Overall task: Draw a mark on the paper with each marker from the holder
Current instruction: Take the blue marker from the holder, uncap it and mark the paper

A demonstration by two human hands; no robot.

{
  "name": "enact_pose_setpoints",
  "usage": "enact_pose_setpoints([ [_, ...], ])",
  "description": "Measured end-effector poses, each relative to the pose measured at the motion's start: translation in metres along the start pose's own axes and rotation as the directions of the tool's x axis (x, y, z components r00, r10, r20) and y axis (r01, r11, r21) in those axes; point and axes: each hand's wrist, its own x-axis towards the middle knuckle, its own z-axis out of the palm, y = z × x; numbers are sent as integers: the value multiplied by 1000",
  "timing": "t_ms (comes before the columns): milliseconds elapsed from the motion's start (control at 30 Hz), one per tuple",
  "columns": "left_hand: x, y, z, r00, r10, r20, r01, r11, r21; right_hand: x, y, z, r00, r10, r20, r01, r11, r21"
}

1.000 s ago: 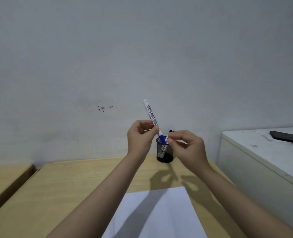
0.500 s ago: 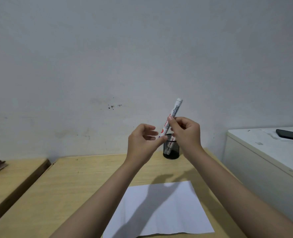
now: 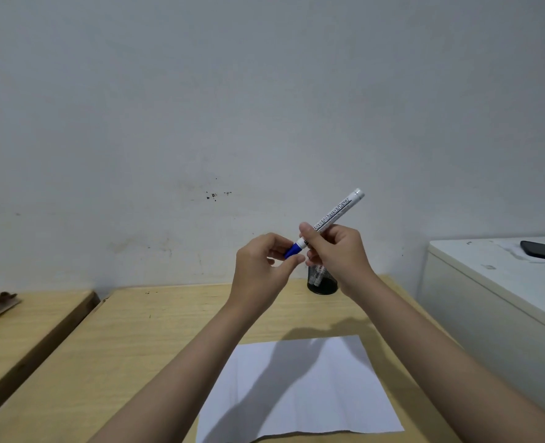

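Marker (image 3: 335, 215) now tilted lower, tail up-right, blue cap (image 3: 293, 250) down-left, both hands (image 3: 261, 270) (image 3: 335, 251) gripping it.

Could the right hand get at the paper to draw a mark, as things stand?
Probably yes. The paper lies bare on the desk below the right hand. But the marker still wears its blue cap, pinched by the left hand, so that must come off first.

Both forearms are bare up to the bottom edge of the view, with no sleeve showing. The left hand (image 3: 261, 266) and right hand (image 3: 335, 251) wear no glove, ring or watch.
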Motion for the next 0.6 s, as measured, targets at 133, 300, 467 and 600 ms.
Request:
enact_pose_setpoints([
  [133, 2, -2, -2, 998, 50, 34, -51, 999, 13, -2, 0, 3, 1000, -9, 26, 8, 1000, 25],
  [300, 0, -9, -5, 997, -9, 80, 10, 1000, -11, -1, 0, 3, 997, -58, 47, 55, 997, 57],
  [467, 2, -30, -12, 981, -171, 96, 179, 981, -74, 4, 1, -5, 1000, -12, -8, 13, 989, 147],
  [600, 0, -65, -17, 943, -316, 104, 319, 948, -13, -2, 16, -7, 999, 37, -12, -35, 992, 121],
])
